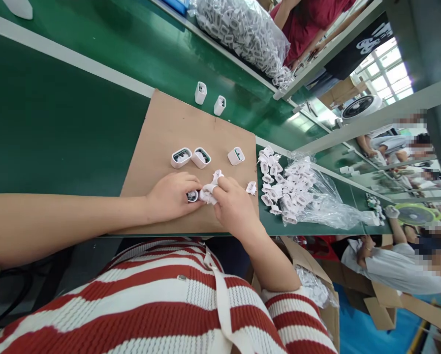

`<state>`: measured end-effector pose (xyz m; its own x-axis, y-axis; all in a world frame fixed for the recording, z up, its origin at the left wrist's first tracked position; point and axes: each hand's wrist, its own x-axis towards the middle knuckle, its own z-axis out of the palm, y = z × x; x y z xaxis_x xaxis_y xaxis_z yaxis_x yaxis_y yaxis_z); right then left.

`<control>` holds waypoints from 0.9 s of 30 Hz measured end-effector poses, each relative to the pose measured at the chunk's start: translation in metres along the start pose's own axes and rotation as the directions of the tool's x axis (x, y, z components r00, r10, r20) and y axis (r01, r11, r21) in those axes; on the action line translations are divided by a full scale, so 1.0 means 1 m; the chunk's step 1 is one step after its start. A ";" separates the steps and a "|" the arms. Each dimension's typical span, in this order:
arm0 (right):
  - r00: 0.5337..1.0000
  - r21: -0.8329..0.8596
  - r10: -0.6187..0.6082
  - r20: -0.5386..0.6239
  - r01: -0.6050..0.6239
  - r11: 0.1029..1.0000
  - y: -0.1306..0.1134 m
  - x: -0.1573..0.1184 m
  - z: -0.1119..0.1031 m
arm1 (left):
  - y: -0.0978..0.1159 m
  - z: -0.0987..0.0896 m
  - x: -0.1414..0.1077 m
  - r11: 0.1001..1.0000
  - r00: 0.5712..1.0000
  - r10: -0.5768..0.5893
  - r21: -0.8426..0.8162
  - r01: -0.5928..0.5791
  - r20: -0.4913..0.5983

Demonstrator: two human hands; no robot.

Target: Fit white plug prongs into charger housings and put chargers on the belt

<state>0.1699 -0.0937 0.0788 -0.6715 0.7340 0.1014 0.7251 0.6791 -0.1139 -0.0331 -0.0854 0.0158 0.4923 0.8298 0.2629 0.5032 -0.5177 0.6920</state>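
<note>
My left hand (172, 196) is closed around a white charger housing (192, 196), its open end facing my right hand. White coverings wrap some fingertips of my right hand (235, 204), which pinches a small white plastic plug piece (217, 175) beside that housing. Just beyond my hands, two open white housings (181, 157) with green boards inside stand side by side on the brown cardboard sheet (169, 120). Another housing (236, 156) sits farther right. A single loose plug piece (251, 188) lies near the cardboard's right edge.
At right, many white plug pieces (298, 189) spill from a clear plastic bag (331, 206) on the green table (65, 118). Two more housings (201, 92) stand past the cardboard. A large filled bag (238, 34) lies at the back. Co-workers sit opposite and to the right.
</note>
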 end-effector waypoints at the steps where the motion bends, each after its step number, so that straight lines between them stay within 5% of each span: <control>1: 1.000 -0.006 0.013 0.001 -0.013 1.000 -0.001 0.001 0.000 | 0.000 0.000 0.001 1.000 1.000 0.002 -0.010 -0.002 0.001; 9: 0.980 0.113 0.185 0.077 -0.193 0.975 -0.005 0.010 -0.006 | 0.001 0.000 0.003 0.999 1.000 0.029 -0.026 -0.029 0.003; 13: 0.960 0.165 0.280 -0.016 -0.274 0.947 -0.006 0.008 0.005 | -0.003 0.002 0.004 0.999 1.000 0.014 -0.034 -0.013 0.015; 18: 0.907 0.602 0.387 -0.167 -0.217 0.769 0.000 -0.010 0.028 | -0.004 0.000 0.002 0.999 0.999 0.054 0.006 -0.054 0.002; 21: 0.815 0.703 0.497 -0.299 -0.165 0.692 0.014 -0.033 0.037 | 0.013 -0.013 -0.004 0.985 0.987 0.144 0.108 -0.136 -0.071; 24: 0.607 0.517 0.653 -0.452 -0.419 0.747 0.037 -0.059 0.048 | 0.037 -0.039 -0.004 0.974 0.968 0.196 0.148 -0.173 -0.159; 25: 0.572 0.423 0.671 -0.472 -0.520 0.742 0.045 -0.066 0.054 | 0.041 -0.051 0.000 0.977 0.957 0.184 0.150 -0.153 -0.224; 27: 0.576 0.273 0.675 -0.462 -0.632 0.726 0.060 -0.074 0.066 | 0.037 -0.076 0.019 0.988 0.910 0.089 0.153 -0.029 -0.405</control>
<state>0.2531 -0.1079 -0.0008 0.1731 0.8823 0.4377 0.9088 0.0282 -0.4162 -0.0591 -0.0734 0.0975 0.2048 0.7932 0.5735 0.5912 -0.5672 0.5734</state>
